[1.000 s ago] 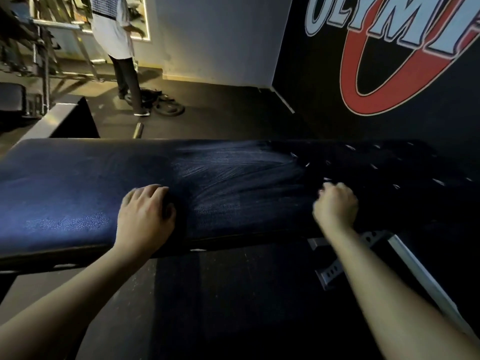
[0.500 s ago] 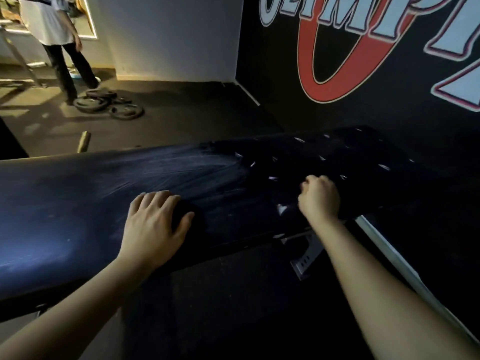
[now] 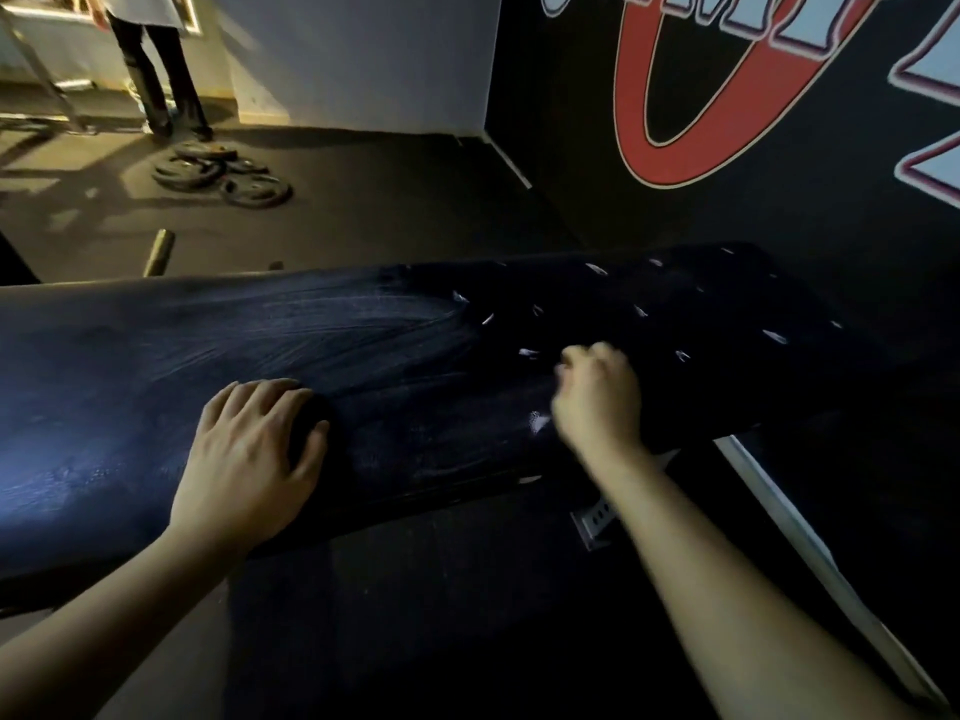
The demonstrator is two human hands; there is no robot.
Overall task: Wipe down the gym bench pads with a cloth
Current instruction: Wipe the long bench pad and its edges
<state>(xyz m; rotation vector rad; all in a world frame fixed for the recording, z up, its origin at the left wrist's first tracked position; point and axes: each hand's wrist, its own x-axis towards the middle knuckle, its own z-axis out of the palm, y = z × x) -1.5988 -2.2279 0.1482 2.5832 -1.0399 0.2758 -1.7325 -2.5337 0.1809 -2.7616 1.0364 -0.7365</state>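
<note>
A long dark blue bench pad (image 3: 130, 381) runs across the view, with pale wipe streaks near its middle. My left hand (image 3: 249, 454) lies flat on the pad's near edge with its fingers spread. My right hand (image 3: 597, 402) is curled into a fist on the pad's right part and looks blurred. It grips a dark cloth (image 3: 701, 314) with small white flecks that covers the pad's right end. In the dim light the cloth's edges are hard to make out.
The bench's pale frame rail (image 3: 779, 511) and a notched bracket (image 3: 597, 522) show under the pad at right. Weight plates (image 3: 223, 174) and a metal tube (image 3: 158, 252) lie on the floor beyond. A person (image 3: 161, 70) stands at back left. A black wall with a red logo (image 3: 675, 96) is close on the right.
The view has swung right along the bench. My right hand is now blurred with motion on the cloth. My left hand stays flat on the pad.
</note>
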